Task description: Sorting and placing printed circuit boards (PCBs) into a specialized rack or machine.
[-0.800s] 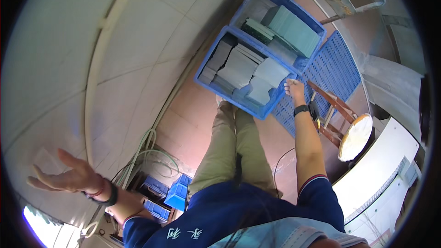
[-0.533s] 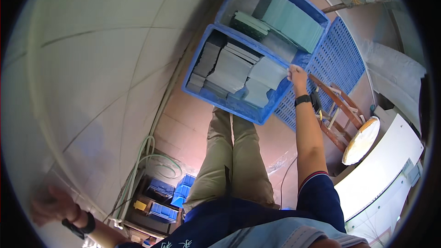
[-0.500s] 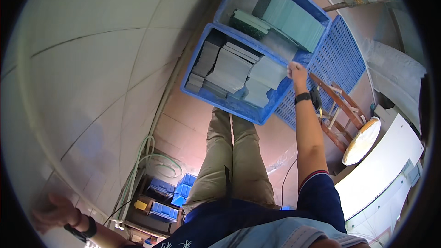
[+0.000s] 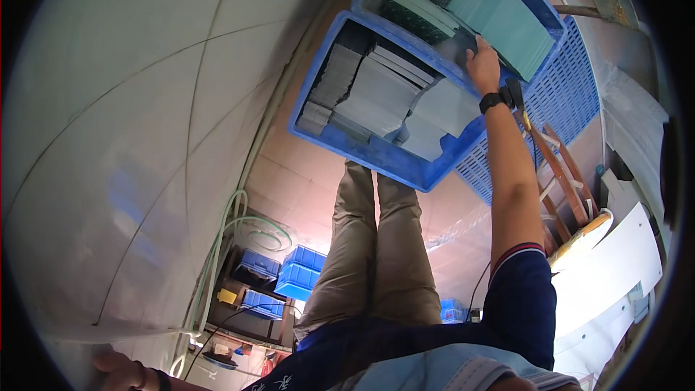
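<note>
My right hand reaches over the wall between two blue crates, fingers stretched toward a stack of pale green slabs. I cannot make out whether the fingertips touch it. The far crate holds this stack and a smaller pile of slabs with a dark textured face. In the near crate lie tight rows of grey slabs. My left hand is low at the left, by the pale wall, partly lost in the dark rim; its visible fingers look apart, with nothing seen in them.
Left of the crates rises a pale tiled wall. A blue slatted pallet lies to the right, near a wooden stool frame and a white panel. A green hose and small blue bins are at the lower left.
My right hand has moved forward from the near crate's corner into the far crate. My left hand has dropped lower, toward the view's edge. The crates appear shifted slightly right in view.
</note>
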Action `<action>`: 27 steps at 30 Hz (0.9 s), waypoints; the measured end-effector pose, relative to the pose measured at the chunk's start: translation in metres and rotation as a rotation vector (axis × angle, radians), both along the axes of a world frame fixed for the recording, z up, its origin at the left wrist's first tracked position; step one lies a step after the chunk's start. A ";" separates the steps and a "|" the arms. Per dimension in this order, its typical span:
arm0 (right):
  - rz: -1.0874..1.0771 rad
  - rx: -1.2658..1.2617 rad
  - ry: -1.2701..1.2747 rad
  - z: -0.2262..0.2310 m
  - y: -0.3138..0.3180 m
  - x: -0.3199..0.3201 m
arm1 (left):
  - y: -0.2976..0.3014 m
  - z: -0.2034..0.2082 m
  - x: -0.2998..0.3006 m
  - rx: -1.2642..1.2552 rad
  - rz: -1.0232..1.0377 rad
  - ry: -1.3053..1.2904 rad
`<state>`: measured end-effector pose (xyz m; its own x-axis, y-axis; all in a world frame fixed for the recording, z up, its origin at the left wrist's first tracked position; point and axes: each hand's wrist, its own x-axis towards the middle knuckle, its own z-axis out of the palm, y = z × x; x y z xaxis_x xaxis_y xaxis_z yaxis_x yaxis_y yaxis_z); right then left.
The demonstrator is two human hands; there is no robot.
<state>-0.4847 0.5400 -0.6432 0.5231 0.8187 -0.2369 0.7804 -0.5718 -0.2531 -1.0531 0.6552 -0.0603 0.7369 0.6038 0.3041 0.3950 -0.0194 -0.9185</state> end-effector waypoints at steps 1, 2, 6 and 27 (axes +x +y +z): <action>0.043 -0.049 -0.007 -0.002 0.002 -0.004 | -0.004 0.004 -0.006 0.004 0.040 0.008; 0.084 -0.099 -0.040 0.001 0.002 0.000 | -0.006 0.003 -0.020 0.005 0.074 -0.009; 0.133 -0.099 -0.130 -0.008 -0.004 0.003 | -0.018 0.004 -0.044 0.011 0.170 -0.045; 0.006 -0.115 -0.130 -0.009 0.011 -0.012 | -0.003 -0.024 0.003 -0.061 -0.078 -0.187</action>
